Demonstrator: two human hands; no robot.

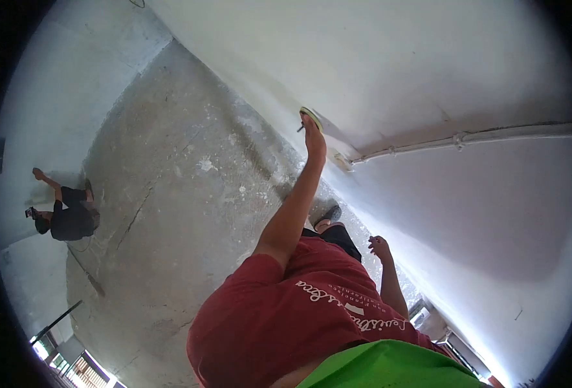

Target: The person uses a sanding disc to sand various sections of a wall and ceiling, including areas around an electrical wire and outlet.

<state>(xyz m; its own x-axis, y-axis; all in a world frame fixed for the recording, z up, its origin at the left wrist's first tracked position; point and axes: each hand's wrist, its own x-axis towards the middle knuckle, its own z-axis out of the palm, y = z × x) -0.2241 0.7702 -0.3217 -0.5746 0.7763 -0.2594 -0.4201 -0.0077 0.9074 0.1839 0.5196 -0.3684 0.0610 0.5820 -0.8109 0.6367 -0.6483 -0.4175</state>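
My left hand is closed on a flat pad with a yellow-green edge. The pad is against the white wall, a little above the corner where the wall meets the floor. A short dark piece sticks out beside the fingers. Low beside my body, near the same wall, hangs my right hand; its fingers are loosely bent and apart, with nothing clearly seen in them.
A white-painted pipe runs along the wall. The concrete floor has cracks and pale spots. At the far left a person in dark clothes crouches with a hand at the other wall. A dark pole is at the lower left.
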